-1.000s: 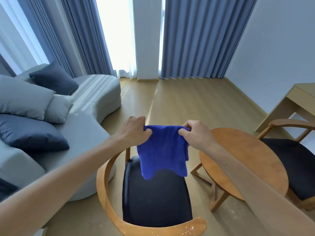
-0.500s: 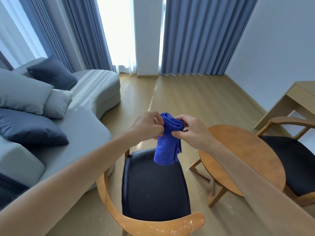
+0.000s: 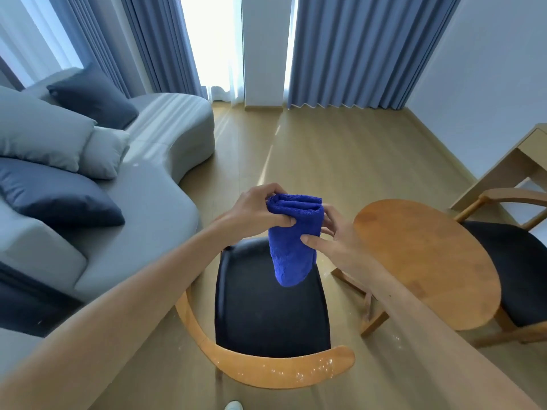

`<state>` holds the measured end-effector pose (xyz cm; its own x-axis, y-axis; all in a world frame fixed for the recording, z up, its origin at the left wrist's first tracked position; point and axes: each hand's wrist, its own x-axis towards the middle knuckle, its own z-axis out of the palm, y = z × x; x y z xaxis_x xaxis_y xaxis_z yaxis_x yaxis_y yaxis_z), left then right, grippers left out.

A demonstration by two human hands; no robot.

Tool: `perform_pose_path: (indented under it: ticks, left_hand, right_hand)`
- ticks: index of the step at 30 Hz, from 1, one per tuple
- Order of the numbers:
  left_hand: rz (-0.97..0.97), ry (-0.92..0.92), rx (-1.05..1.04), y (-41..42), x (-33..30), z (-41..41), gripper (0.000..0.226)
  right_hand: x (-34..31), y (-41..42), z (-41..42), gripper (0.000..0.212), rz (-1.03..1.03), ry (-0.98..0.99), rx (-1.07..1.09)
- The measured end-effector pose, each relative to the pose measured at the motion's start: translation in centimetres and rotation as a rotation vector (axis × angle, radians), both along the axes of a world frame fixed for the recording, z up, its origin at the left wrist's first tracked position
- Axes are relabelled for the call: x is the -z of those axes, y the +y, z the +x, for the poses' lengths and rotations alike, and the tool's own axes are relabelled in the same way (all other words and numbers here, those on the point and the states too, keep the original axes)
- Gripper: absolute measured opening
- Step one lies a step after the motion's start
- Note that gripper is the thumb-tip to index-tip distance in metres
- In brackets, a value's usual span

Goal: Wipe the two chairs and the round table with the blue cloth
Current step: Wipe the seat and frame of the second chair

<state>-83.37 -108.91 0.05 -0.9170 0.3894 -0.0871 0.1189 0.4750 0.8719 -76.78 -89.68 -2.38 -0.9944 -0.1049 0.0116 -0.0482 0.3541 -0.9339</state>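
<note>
Left hand (image 3: 260, 210) and right hand (image 3: 328, 235) both pinch the folded blue cloth (image 3: 293, 241) above the near chair (image 3: 266, 371); a loosened pinch likely lets the fold spill open.

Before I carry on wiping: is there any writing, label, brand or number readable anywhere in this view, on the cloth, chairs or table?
None: no readable text in this view.
blue cloth, held folded by the left hand and the right hand: no tag or print visible.
near chair, round table and far chair: plain wood and dark seats, no marks.
</note>
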Motion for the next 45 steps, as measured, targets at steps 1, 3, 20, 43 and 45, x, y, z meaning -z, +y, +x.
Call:
perform_pose_path:
  ticks: [1, 3, 20, 43, 45]
  left_hand:
    - [-0.001, -0.016, 0.013, -0.3, 0.8, 0.0, 0.035]
    - [0.005, -0.068, 0.041, -1.1, 2.8, 0.1, 0.036]
    - [-0.901, -0.031, 0.151, -18.0, 25.4, 7.4, 0.037]
    - [-0.764, 0.428, -0.028, -20.2, 36.2, 5.4, 0.014]
    - [-0.754, 0.46, -0.043, -20.2, 36.4, 5.5, 0.011]
  right_hand:
    - [0.9, -0.3, 0.1, 0.046, -0.012, 0.007, 0.026]
    - [2.4, -1.0, 0.3, 0.045, 0.004, 0.008, 0.084]
    - [17.3, -14.8, 6.7, 0.052, 0.111, -0.364, 0.305]
    - [34.5, -34.0, 6.7, 0.072, 0.861, -0.381, 0.389]
    - [35.3, -33.5, 6.5, 0.069, 0.899, -0.397, 0.369]
